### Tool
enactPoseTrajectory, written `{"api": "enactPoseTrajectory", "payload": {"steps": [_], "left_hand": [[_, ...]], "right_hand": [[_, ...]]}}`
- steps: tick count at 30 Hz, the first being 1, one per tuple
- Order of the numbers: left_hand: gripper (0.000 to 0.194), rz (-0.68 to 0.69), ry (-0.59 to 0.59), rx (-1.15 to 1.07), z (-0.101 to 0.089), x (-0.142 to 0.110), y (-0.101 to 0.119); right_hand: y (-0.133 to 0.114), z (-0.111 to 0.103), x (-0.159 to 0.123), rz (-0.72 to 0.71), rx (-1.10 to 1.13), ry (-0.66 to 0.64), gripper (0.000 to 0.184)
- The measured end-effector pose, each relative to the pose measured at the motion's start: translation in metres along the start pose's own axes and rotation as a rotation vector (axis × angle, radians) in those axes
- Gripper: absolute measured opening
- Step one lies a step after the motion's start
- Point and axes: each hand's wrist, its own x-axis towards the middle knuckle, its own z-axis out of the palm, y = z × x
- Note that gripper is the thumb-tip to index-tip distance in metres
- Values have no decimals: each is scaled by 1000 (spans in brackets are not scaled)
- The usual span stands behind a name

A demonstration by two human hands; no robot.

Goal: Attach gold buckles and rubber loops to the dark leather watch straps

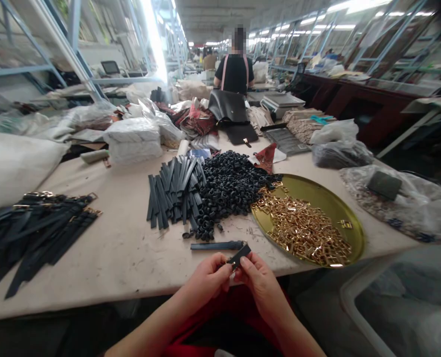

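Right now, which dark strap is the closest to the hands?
The short dark strap piece pinched between left hand and right hand. The single flat dark strap lies just beyond on the table; the stacked straps sit farther back.

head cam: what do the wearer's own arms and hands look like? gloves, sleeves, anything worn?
Both arms enter from the bottom edge, bare along all that shows: no sleeves in view. The left hand and right hand are bare too, no gloves. No rings, watch or wristband can be seen. Fingernails look short and unpainted, though small in this view. Red clothing shows between the forearms, low in the picture.
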Motion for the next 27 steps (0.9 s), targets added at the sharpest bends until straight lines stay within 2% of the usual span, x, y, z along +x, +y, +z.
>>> {"api": "enactPoseTrajectory", "payload": {"steps": [5, 8, 10, 13, 16, 19, 21, 23, 25, 27], "left_hand": [[27, 65, 127, 158, 7, -2, -8], [27, 107, 167, 272, 7, -8, -6], [26, 99, 152, 320, 5, -13, -3], [25, 73, 44, 316, 0, -20, 2], [26, 46, -16, 254, -5, -21, 2], [27, 1, 10, 195, -8, -17, -2], [22, -5, 49, 149, -11, -14, -4], [21, 42, 95, 103, -15, -12, -3], [29, 118, 121, 121, -20, -12, -1], [25, 155, 146, 204, -26, -12, 1]], "right_hand": [[8, 2, -4, -206, -433, 163, 19], [11, 0, -7, -274, -593, 174, 15], [8, -2, -9, -216, -549, 124, 17], [3, -6, -11, -51, -371, -23, 22], [0, -6, -13, -48, -346, -88, 24], [-5, -3, -14, -158, -461, -119, 21], [-14, -2, -12, -185, -509, -216, 18], [-28, -2, -3, -158, -552, -359, 17], [-41, -3, 13, -111, -587, -444, 20], [-48, -3, 36, -141, -654, -380, 26]]}}
